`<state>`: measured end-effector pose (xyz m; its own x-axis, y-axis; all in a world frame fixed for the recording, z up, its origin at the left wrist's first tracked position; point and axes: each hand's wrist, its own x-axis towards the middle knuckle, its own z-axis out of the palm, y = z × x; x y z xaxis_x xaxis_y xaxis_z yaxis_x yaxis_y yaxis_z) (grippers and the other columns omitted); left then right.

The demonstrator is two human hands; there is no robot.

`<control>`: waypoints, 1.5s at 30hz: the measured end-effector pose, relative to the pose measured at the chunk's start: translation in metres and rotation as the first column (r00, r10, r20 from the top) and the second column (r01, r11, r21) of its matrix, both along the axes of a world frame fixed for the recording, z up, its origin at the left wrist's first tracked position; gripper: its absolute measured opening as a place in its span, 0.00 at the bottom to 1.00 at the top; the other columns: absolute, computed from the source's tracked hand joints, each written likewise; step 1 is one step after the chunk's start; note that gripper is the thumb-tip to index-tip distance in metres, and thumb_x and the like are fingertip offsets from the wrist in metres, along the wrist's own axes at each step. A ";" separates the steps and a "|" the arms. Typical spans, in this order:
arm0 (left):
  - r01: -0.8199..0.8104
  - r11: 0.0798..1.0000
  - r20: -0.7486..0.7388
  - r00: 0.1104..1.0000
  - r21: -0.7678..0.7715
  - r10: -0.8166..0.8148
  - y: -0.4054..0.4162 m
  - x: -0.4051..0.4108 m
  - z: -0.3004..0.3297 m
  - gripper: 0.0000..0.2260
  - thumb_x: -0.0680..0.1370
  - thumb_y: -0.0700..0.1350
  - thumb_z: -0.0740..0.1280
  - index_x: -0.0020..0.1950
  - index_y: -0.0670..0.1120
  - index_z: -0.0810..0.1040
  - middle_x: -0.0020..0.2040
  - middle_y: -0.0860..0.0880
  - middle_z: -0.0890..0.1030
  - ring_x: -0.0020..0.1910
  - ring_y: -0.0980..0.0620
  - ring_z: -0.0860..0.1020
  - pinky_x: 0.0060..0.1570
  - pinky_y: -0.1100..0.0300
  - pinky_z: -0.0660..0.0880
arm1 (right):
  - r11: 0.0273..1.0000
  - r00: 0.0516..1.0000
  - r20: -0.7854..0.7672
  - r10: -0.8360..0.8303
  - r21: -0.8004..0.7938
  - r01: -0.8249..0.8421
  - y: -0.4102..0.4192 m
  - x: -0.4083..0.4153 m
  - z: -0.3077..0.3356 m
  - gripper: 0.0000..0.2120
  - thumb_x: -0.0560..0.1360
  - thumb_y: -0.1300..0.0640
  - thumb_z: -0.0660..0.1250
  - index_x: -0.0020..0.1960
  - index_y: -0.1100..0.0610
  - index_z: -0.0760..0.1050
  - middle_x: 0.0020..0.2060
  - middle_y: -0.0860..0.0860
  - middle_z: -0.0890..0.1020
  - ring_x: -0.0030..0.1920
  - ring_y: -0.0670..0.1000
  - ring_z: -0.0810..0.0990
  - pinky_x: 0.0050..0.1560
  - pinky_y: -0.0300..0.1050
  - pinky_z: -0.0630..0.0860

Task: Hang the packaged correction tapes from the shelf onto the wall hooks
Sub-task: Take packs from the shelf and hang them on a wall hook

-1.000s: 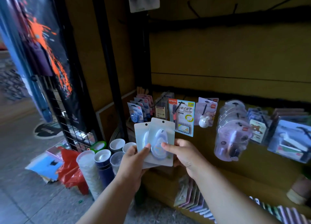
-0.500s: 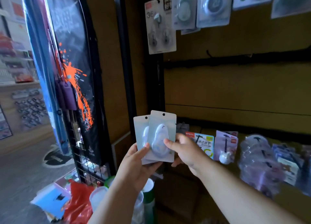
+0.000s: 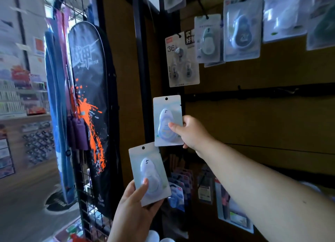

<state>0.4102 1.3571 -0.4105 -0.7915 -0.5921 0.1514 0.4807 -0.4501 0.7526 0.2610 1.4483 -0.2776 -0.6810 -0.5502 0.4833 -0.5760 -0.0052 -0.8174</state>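
My right hand point(image 3: 193, 133) grips one packaged correction tape point(image 3: 167, 114), a pale card with a hang hole at its top, held upright in front of the brown wall panel. Its top edge sits level with a black rail point(image 3: 262, 93) that carries bare wall hooks. My left hand point(image 3: 135, 211) holds a second packaged correction tape point(image 3: 147, 171) lower and to the left, thumb on the blister. Several similar packs point(image 3: 208, 38) hang on hooks above, at the upper right.
A three-piece pack marked 36 point(image 3: 183, 60) hangs just above the raised card. A black upright post point(image 3: 143, 60) runs left of it. A wire rack with a black and orange bag point(image 3: 88, 105) stands at the left. More packaged stationery point(image 3: 204, 189) hangs below my right arm.
The two packs, held together before, have separated. My right hand has lifted one up and toward the wall rail; my left hand keeps the other lower. The view has tilted upward.
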 end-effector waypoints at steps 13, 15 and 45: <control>-0.021 0.999 0.048 0.999 0.024 0.019 -0.007 -0.005 -0.005 0.19 0.70 0.41 0.68 0.60 0.38 0.77 0.54 0.34 0.83 0.53 0.33 0.81 0.43 0.45 0.82 | 0.964 0.979 0.028 -0.203 0.184 0.194 -0.042 -0.029 0.015 0.21 0.78 0.46 0.62 0.62 0.62 0.69 0.47 0.54 0.76 0.29 0.51 0.73 0.31 0.44 0.72; -0.022 1.000 0.045 0.999 0.014 0.021 -0.008 -0.007 -0.002 0.19 0.71 0.42 0.68 0.60 0.38 0.77 0.54 0.35 0.83 0.51 0.35 0.82 0.43 0.45 0.82 | 0.938 0.962 0.030 -0.271 0.233 0.257 -0.044 -0.034 0.018 0.23 0.79 0.46 0.62 0.64 0.63 0.67 0.42 0.53 0.73 0.29 0.52 0.74 0.32 0.44 0.73; -0.201 0.972 0.167 0.961 -0.124 0.220 0.005 -0.023 0.033 0.04 0.79 0.42 0.67 0.50 0.42 0.80 0.38 0.46 0.82 0.37 0.49 0.80 0.43 0.55 0.78 | 1.000 0.992 0.125 0.005 -0.009 -0.004 -0.004 -0.001 0.007 0.07 0.75 0.53 0.69 0.44 0.56 0.76 0.40 0.51 0.80 0.35 0.48 0.75 0.30 0.40 0.70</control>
